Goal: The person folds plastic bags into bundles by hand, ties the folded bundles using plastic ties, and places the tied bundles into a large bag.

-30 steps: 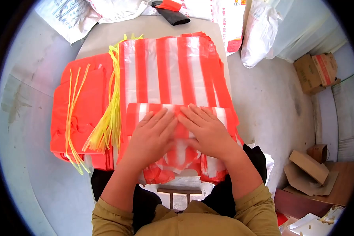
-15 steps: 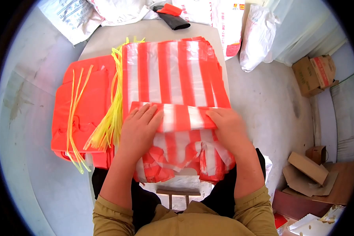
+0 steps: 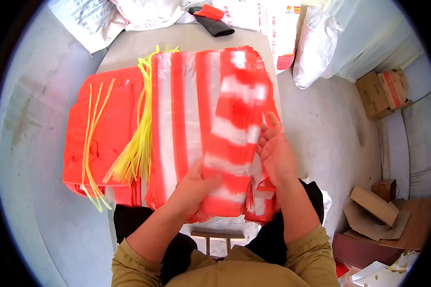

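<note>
A folded bundle of red-and-white striped plastic bags [image 3: 232,138], smeared by motion, stands lengthwise over the stack of the same striped bags [image 3: 177,110]. My left hand [image 3: 192,187] grips the bundle's lower left edge, its thumb on top and its other fingers hidden. Just off the bundle's right side, my right hand [image 3: 275,155] is open, fingers stretched out and palm turned toward the bundle. Along the stack's left edge lies a bunch of yellow plastic ties [image 3: 138,153]. Plain red bags [image 3: 112,129] are piled further left, with a few loose yellow strips [image 3: 91,143] on top.
The light table [image 3: 172,36] carries the stacks. At its far edge lie a black-and-red roll [image 3: 214,26] and white printed sacks [image 3: 148,12]. A white bag [image 3: 316,48] stands at the right. Cardboard boxes [image 3: 376,210] sit on the right side.
The folded bundle has turned from lying crosswise to lengthwise. My left hand has moved right and down onto its edge, while my right hand has come off it and opened.
</note>
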The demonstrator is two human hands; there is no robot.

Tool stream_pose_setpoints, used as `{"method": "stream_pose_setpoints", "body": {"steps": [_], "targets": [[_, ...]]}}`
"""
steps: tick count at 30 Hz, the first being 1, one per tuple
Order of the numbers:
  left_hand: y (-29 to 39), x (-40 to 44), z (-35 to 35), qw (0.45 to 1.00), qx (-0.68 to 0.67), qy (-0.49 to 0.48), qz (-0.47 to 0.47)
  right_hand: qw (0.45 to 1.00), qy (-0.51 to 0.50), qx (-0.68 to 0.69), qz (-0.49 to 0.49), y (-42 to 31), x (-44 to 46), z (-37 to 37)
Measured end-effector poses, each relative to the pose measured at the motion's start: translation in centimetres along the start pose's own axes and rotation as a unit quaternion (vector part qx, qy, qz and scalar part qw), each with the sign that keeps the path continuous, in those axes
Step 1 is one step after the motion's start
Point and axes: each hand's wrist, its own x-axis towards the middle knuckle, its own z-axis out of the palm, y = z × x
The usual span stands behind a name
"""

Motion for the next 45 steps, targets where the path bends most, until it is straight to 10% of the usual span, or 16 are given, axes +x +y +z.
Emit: {"method": "stream_pose_setpoints", "body": {"steps": [10,13,18,45], "targets": [[-0.3,0.1,0.2,1.000,-0.002,-0.022,-0.017,0.981,-0.088,-0.168,-0.029,1.6,-1.5,0.5],[-1.4,0.6,-0.5,0.997,0.057,-0.033,0.043,0.974,-0.112,-0.174,0.097,-0.3,-2.8,1.3],[-1.5,0.1,-0.3,0.989,0.137,-0.014,0.044,0.953,-0.147,-0.266,-0.009,1.3,-3.7,2.1],[-1.8,-1.3,0.6,0.956,0.254,-0.108,0.096,0.968,-0.037,-0.245,-0.042,1.1,3.7,5.9]]}}
